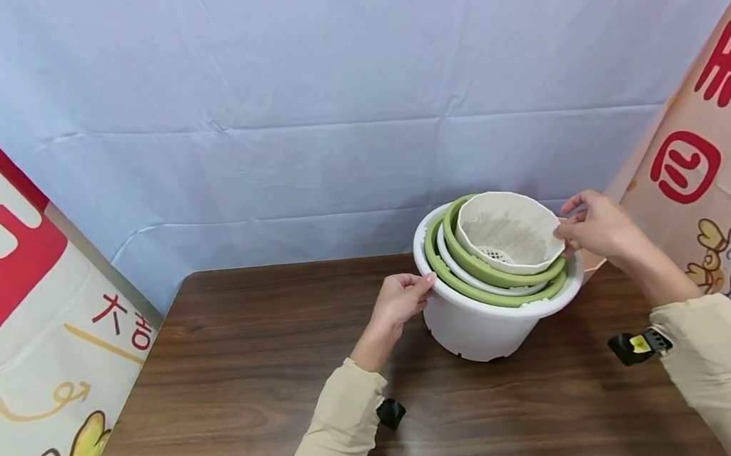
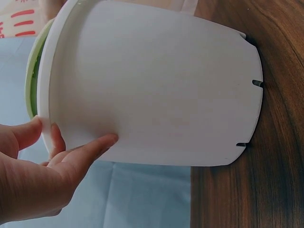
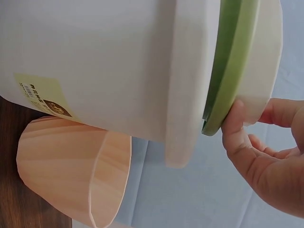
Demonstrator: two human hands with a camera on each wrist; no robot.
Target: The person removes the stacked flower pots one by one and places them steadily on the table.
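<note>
A stack of nested flowerpots stands on the right side of the table. Outermost is a large white pot (image 1: 480,333); inside it sit green and white pots, whose rims show as rings. On top, a cream faceted pot (image 1: 510,231) with drainage holes rests inside the upper green pot (image 1: 498,273), slightly tilted. My left hand (image 1: 402,300) pinches the large white pot's rim at its left, thumb on the rim and fingers along the outer wall. At the right, my right hand (image 1: 600,227) pinches the rim of the cream pot between thumb and finger.
A peach ribbed pot (image 3: 61,164) stands beside the stack, mostly hidden in the head view. Brown wooden table (image 1: 254,365) lies under everything. A pale blue cloth (image 1: 271,171) hangs behind, with printed panels (image 1: 692,202) at both sides.
</note>
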